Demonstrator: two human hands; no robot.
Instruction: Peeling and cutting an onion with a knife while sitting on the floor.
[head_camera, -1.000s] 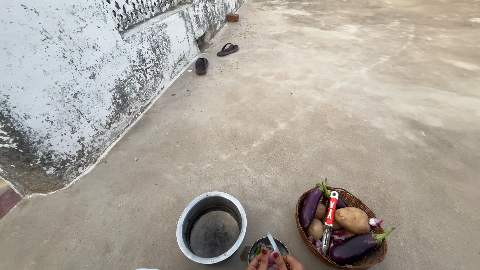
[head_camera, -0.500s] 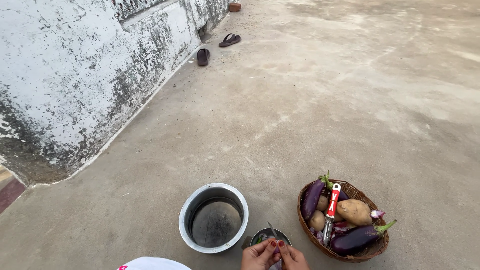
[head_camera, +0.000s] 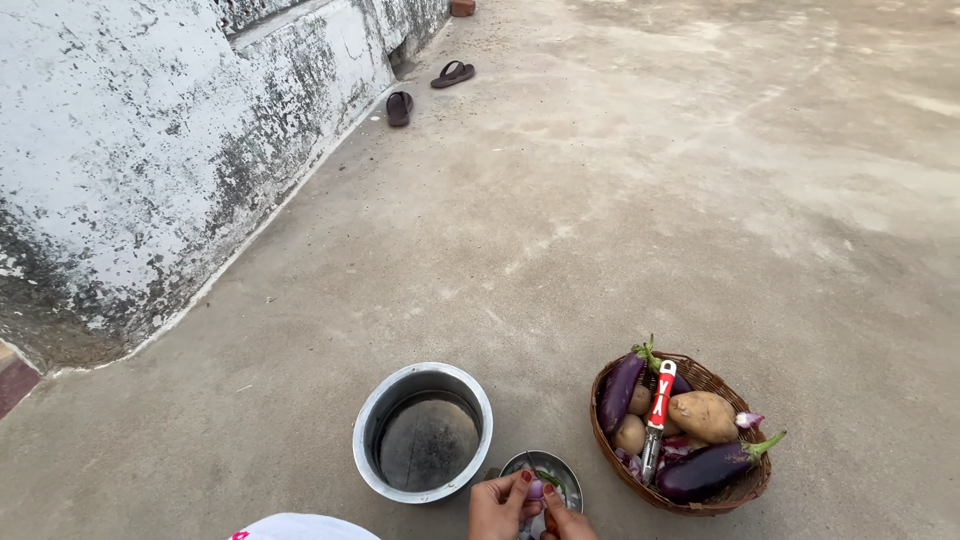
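Purple and small, a piece of onion (head_camera: 536, 489) sits pinched between the fingertips of both hands, held right over a little steel bowl (head_camera: 545, 469), probably so that whatever comes off drops into it. The left hand (head_camera: 497, 508) closes on the piece from the left; the right hand (head_camera: 566, 522) presses in from the right. They meet at the fingertips, and whether the right one also holds a blade cannot be told, since the lower edge of the view cuts it off. Something green shows inside the bowl.

Just left of the bowl, nearly touching it, stands a larger steel pot (head_camera: 423, 431), upright, with only a dark bottom showing. To the bowl's right, a little apart, sits a woven basket (head_camera: 742, 490), close enough for the right hand to reach. It holds two purple aubergines (head_camera: 712, 467), a big brown potato (head_camera: 703, 415) with smaller ones beside it, and a red-handled peeler (head_camera: 656, 412) laid across the vegetables, its blade end pointing toward the person. Everything rests on a bare concrete floor (head_camera: 640, 200).

Far beyond the bowl, along the foot of a weathered white wall (head_camera: 150, 150), lie two dark sandals (head_camera: 425, 90). A bit of white cloth (head_camera: 300, 526) shows at the bottom edge, left of the hands.
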